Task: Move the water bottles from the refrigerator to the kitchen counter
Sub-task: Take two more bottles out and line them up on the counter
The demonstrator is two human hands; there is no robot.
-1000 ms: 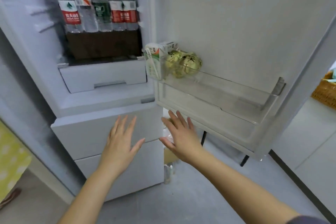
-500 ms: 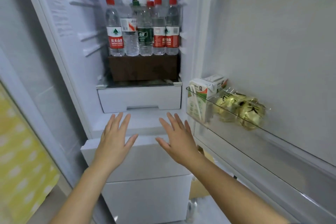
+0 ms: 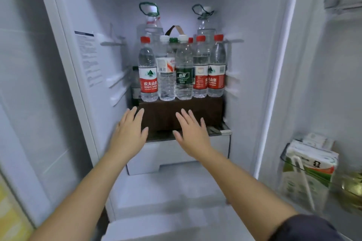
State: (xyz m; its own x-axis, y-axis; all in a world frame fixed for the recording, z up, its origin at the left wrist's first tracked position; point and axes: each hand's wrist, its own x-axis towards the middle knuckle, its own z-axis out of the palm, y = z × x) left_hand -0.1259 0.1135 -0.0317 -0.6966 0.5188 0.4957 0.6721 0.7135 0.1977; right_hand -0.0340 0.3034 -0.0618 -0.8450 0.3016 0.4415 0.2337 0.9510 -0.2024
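Several water bottles stand in a row on a dark brown box [image 3: 203,111] inside the open refrigerator. A red-label bottle [image 3: 148,72] is at the left, then a white-cap bottle [image 3: 166,76], a green-label bottle [image 3: 183,76], and two more red-label bottles [image 3: 200,72] [image 3: 217,70]. Two big jugs with green handles [image 3: 150,23] [image 3: 204,23] stand behind them. My left hand [image 3: 128,133] and my right hand [image 3: 193,133] are spread flat, fingers straight, in front of the box and below the bottles, holding nothing.
A white drawer [image 3: 176,154] sits under the glass shelf [image 3: 219,131]. The open door at the right has a bin with a green and white carton [image 3: 307,168] and a yellowish bag [image 3: 352,184]. White rails [image 3: 117,82] jut from the left inner wall.
The view has risen and closed in on the shelf. Both hands moved up and forward, from in front of the lower drawers to just before the brown box.
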